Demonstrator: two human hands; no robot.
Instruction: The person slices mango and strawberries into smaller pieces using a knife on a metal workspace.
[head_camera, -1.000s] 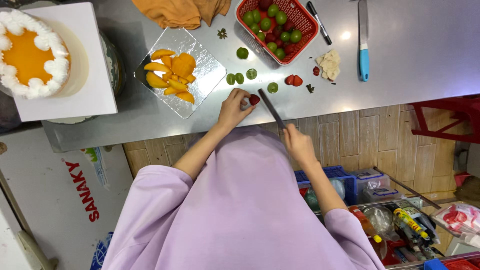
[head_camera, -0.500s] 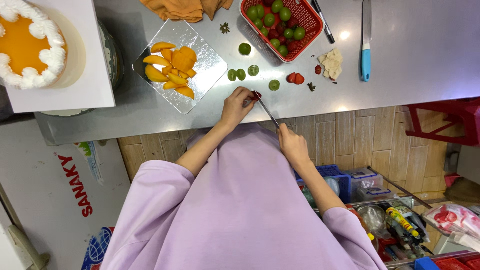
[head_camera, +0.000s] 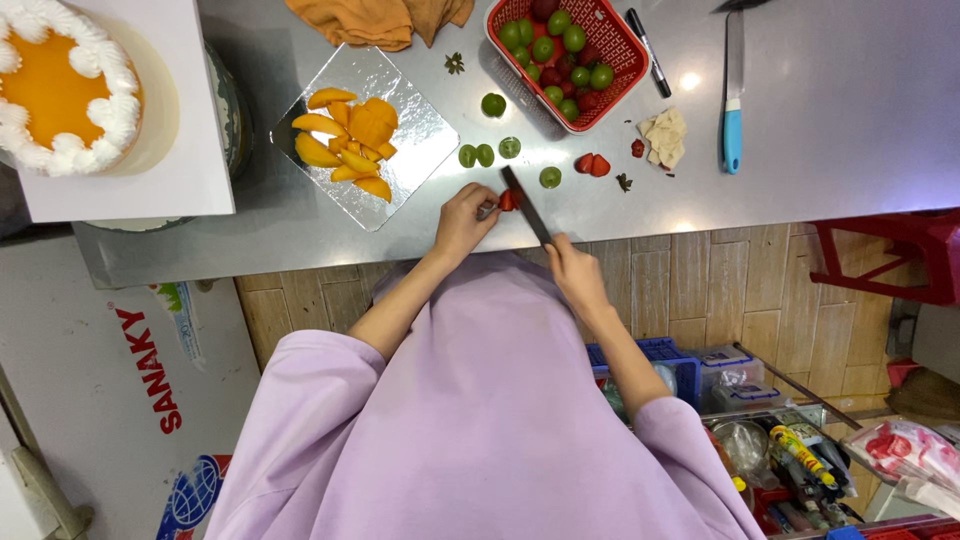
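Fingers (head_camera: 478, 208) of the left hand (head_camera: 462, 222) pinch a strawberry (head_camera: 507, 200) on the steel surface (head_camera: 850, 120); right hand (head_camera: 572, 272) grips the knife (head_camera: 526, 205). Curl those tips back, slice slowly.

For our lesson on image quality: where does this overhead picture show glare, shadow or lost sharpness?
Head view: bright glare spots on the steel counter near the blue-handled knife; the silver board mirrors light; the red basket casts a soft shadow leftward; the left hand, right hand and strawberry stay reasonably sharp.
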